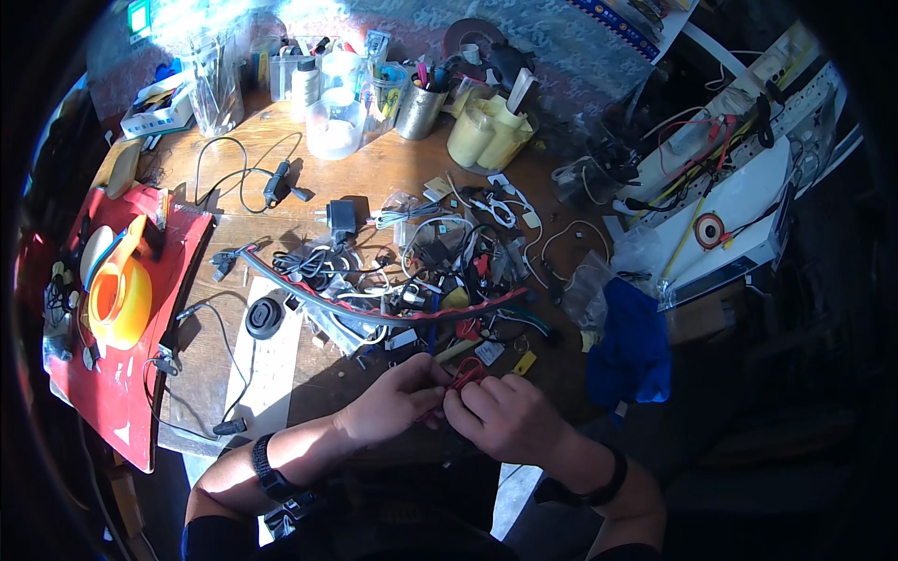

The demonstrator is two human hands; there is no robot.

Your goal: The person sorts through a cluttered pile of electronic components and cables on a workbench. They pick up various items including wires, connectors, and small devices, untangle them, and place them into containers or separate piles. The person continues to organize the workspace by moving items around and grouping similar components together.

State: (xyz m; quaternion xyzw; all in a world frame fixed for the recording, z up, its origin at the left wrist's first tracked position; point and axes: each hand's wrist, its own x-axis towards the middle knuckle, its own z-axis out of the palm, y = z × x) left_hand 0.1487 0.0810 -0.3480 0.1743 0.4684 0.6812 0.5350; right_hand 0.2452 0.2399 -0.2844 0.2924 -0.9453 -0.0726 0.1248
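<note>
Close to the table's near edge, my left hand (393, 404) and my right hand (510, 416) meet, both closed on a small looped red cable (470, 371). Its coils stick up between my fingers; the rest is hidden by them. Just beyond lies a heap of tangled cables and small parts (440, 262). Across the front of that heap runs a long, curved black-and-red strip (383, 318). A yellow tag-like piece (526, 363) rests beside my right hand, with a white label-like piece (488, 352) near it.
Left: an orange-yellow container (122, 299) on a red board (140, 411), and a black round cap (265, 318) on a white strip. Back: a plastic tub (335, 131), metal pen cup (421, 112) and yellowish holder (486, 136). A blue cloth (631, 346) hangs at the right edge.
</note>
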